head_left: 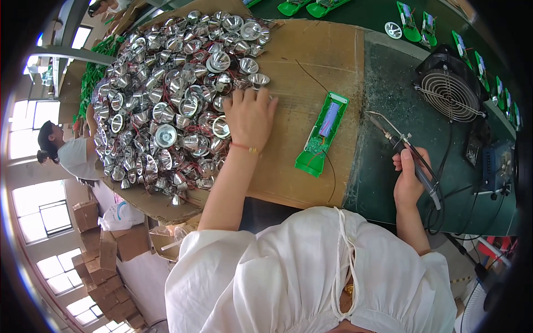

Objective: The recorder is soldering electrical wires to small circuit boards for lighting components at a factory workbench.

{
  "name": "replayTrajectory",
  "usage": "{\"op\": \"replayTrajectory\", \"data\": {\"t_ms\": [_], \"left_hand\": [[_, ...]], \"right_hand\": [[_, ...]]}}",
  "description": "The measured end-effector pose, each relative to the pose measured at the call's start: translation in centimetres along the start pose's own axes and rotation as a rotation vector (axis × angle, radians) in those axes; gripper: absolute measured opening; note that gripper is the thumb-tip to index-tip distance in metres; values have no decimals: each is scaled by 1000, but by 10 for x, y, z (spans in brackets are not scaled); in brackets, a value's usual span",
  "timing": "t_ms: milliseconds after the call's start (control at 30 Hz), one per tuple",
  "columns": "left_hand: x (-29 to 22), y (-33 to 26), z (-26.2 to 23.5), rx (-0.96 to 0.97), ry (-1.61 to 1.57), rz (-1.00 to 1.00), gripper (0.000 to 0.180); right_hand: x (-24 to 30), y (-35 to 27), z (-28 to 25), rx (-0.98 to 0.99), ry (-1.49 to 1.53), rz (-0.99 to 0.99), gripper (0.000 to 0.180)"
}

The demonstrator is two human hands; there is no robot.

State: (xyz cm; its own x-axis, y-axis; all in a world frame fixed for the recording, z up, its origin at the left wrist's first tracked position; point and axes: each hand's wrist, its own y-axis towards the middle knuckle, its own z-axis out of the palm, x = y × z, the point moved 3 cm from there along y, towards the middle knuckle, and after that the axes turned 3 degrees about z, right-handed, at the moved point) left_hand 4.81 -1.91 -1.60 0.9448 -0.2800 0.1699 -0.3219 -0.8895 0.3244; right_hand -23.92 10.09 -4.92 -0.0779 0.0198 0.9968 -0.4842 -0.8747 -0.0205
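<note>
Gripping one soldering iron, our right hand had its fingers wrapped around the handle, tip raised over the dark green bench mat. Our left hand lay flat with fingers loosely spread on the edge of one big heap of silvery reflector cups, too many for us to count, piled on one brown cardboard sheet; we could not tell whether it pinched any. Between our hands lay one open green casing on the cardboard. Beyond it stood one small black fan. We counted at least seven more green casings along the far edge.
</note>
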Motion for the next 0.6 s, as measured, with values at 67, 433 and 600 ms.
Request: {"op": "replayTrajectory", "data": {"t_ms": [67, 433, 600], "left_hand": [[-14, -20, -8, -33, -213, 151, 12], [-20, -28, -12, -23, -420, -86, 16], [-21, -38, -3, 77, -910, -213, 11]], "right_hand": [[4, -5, -2, -15, -4, 16, 16], [11, -22, 7, 73, -3, 49, 18], [14, -33, 9, 144, 8, 49, 17]]}}
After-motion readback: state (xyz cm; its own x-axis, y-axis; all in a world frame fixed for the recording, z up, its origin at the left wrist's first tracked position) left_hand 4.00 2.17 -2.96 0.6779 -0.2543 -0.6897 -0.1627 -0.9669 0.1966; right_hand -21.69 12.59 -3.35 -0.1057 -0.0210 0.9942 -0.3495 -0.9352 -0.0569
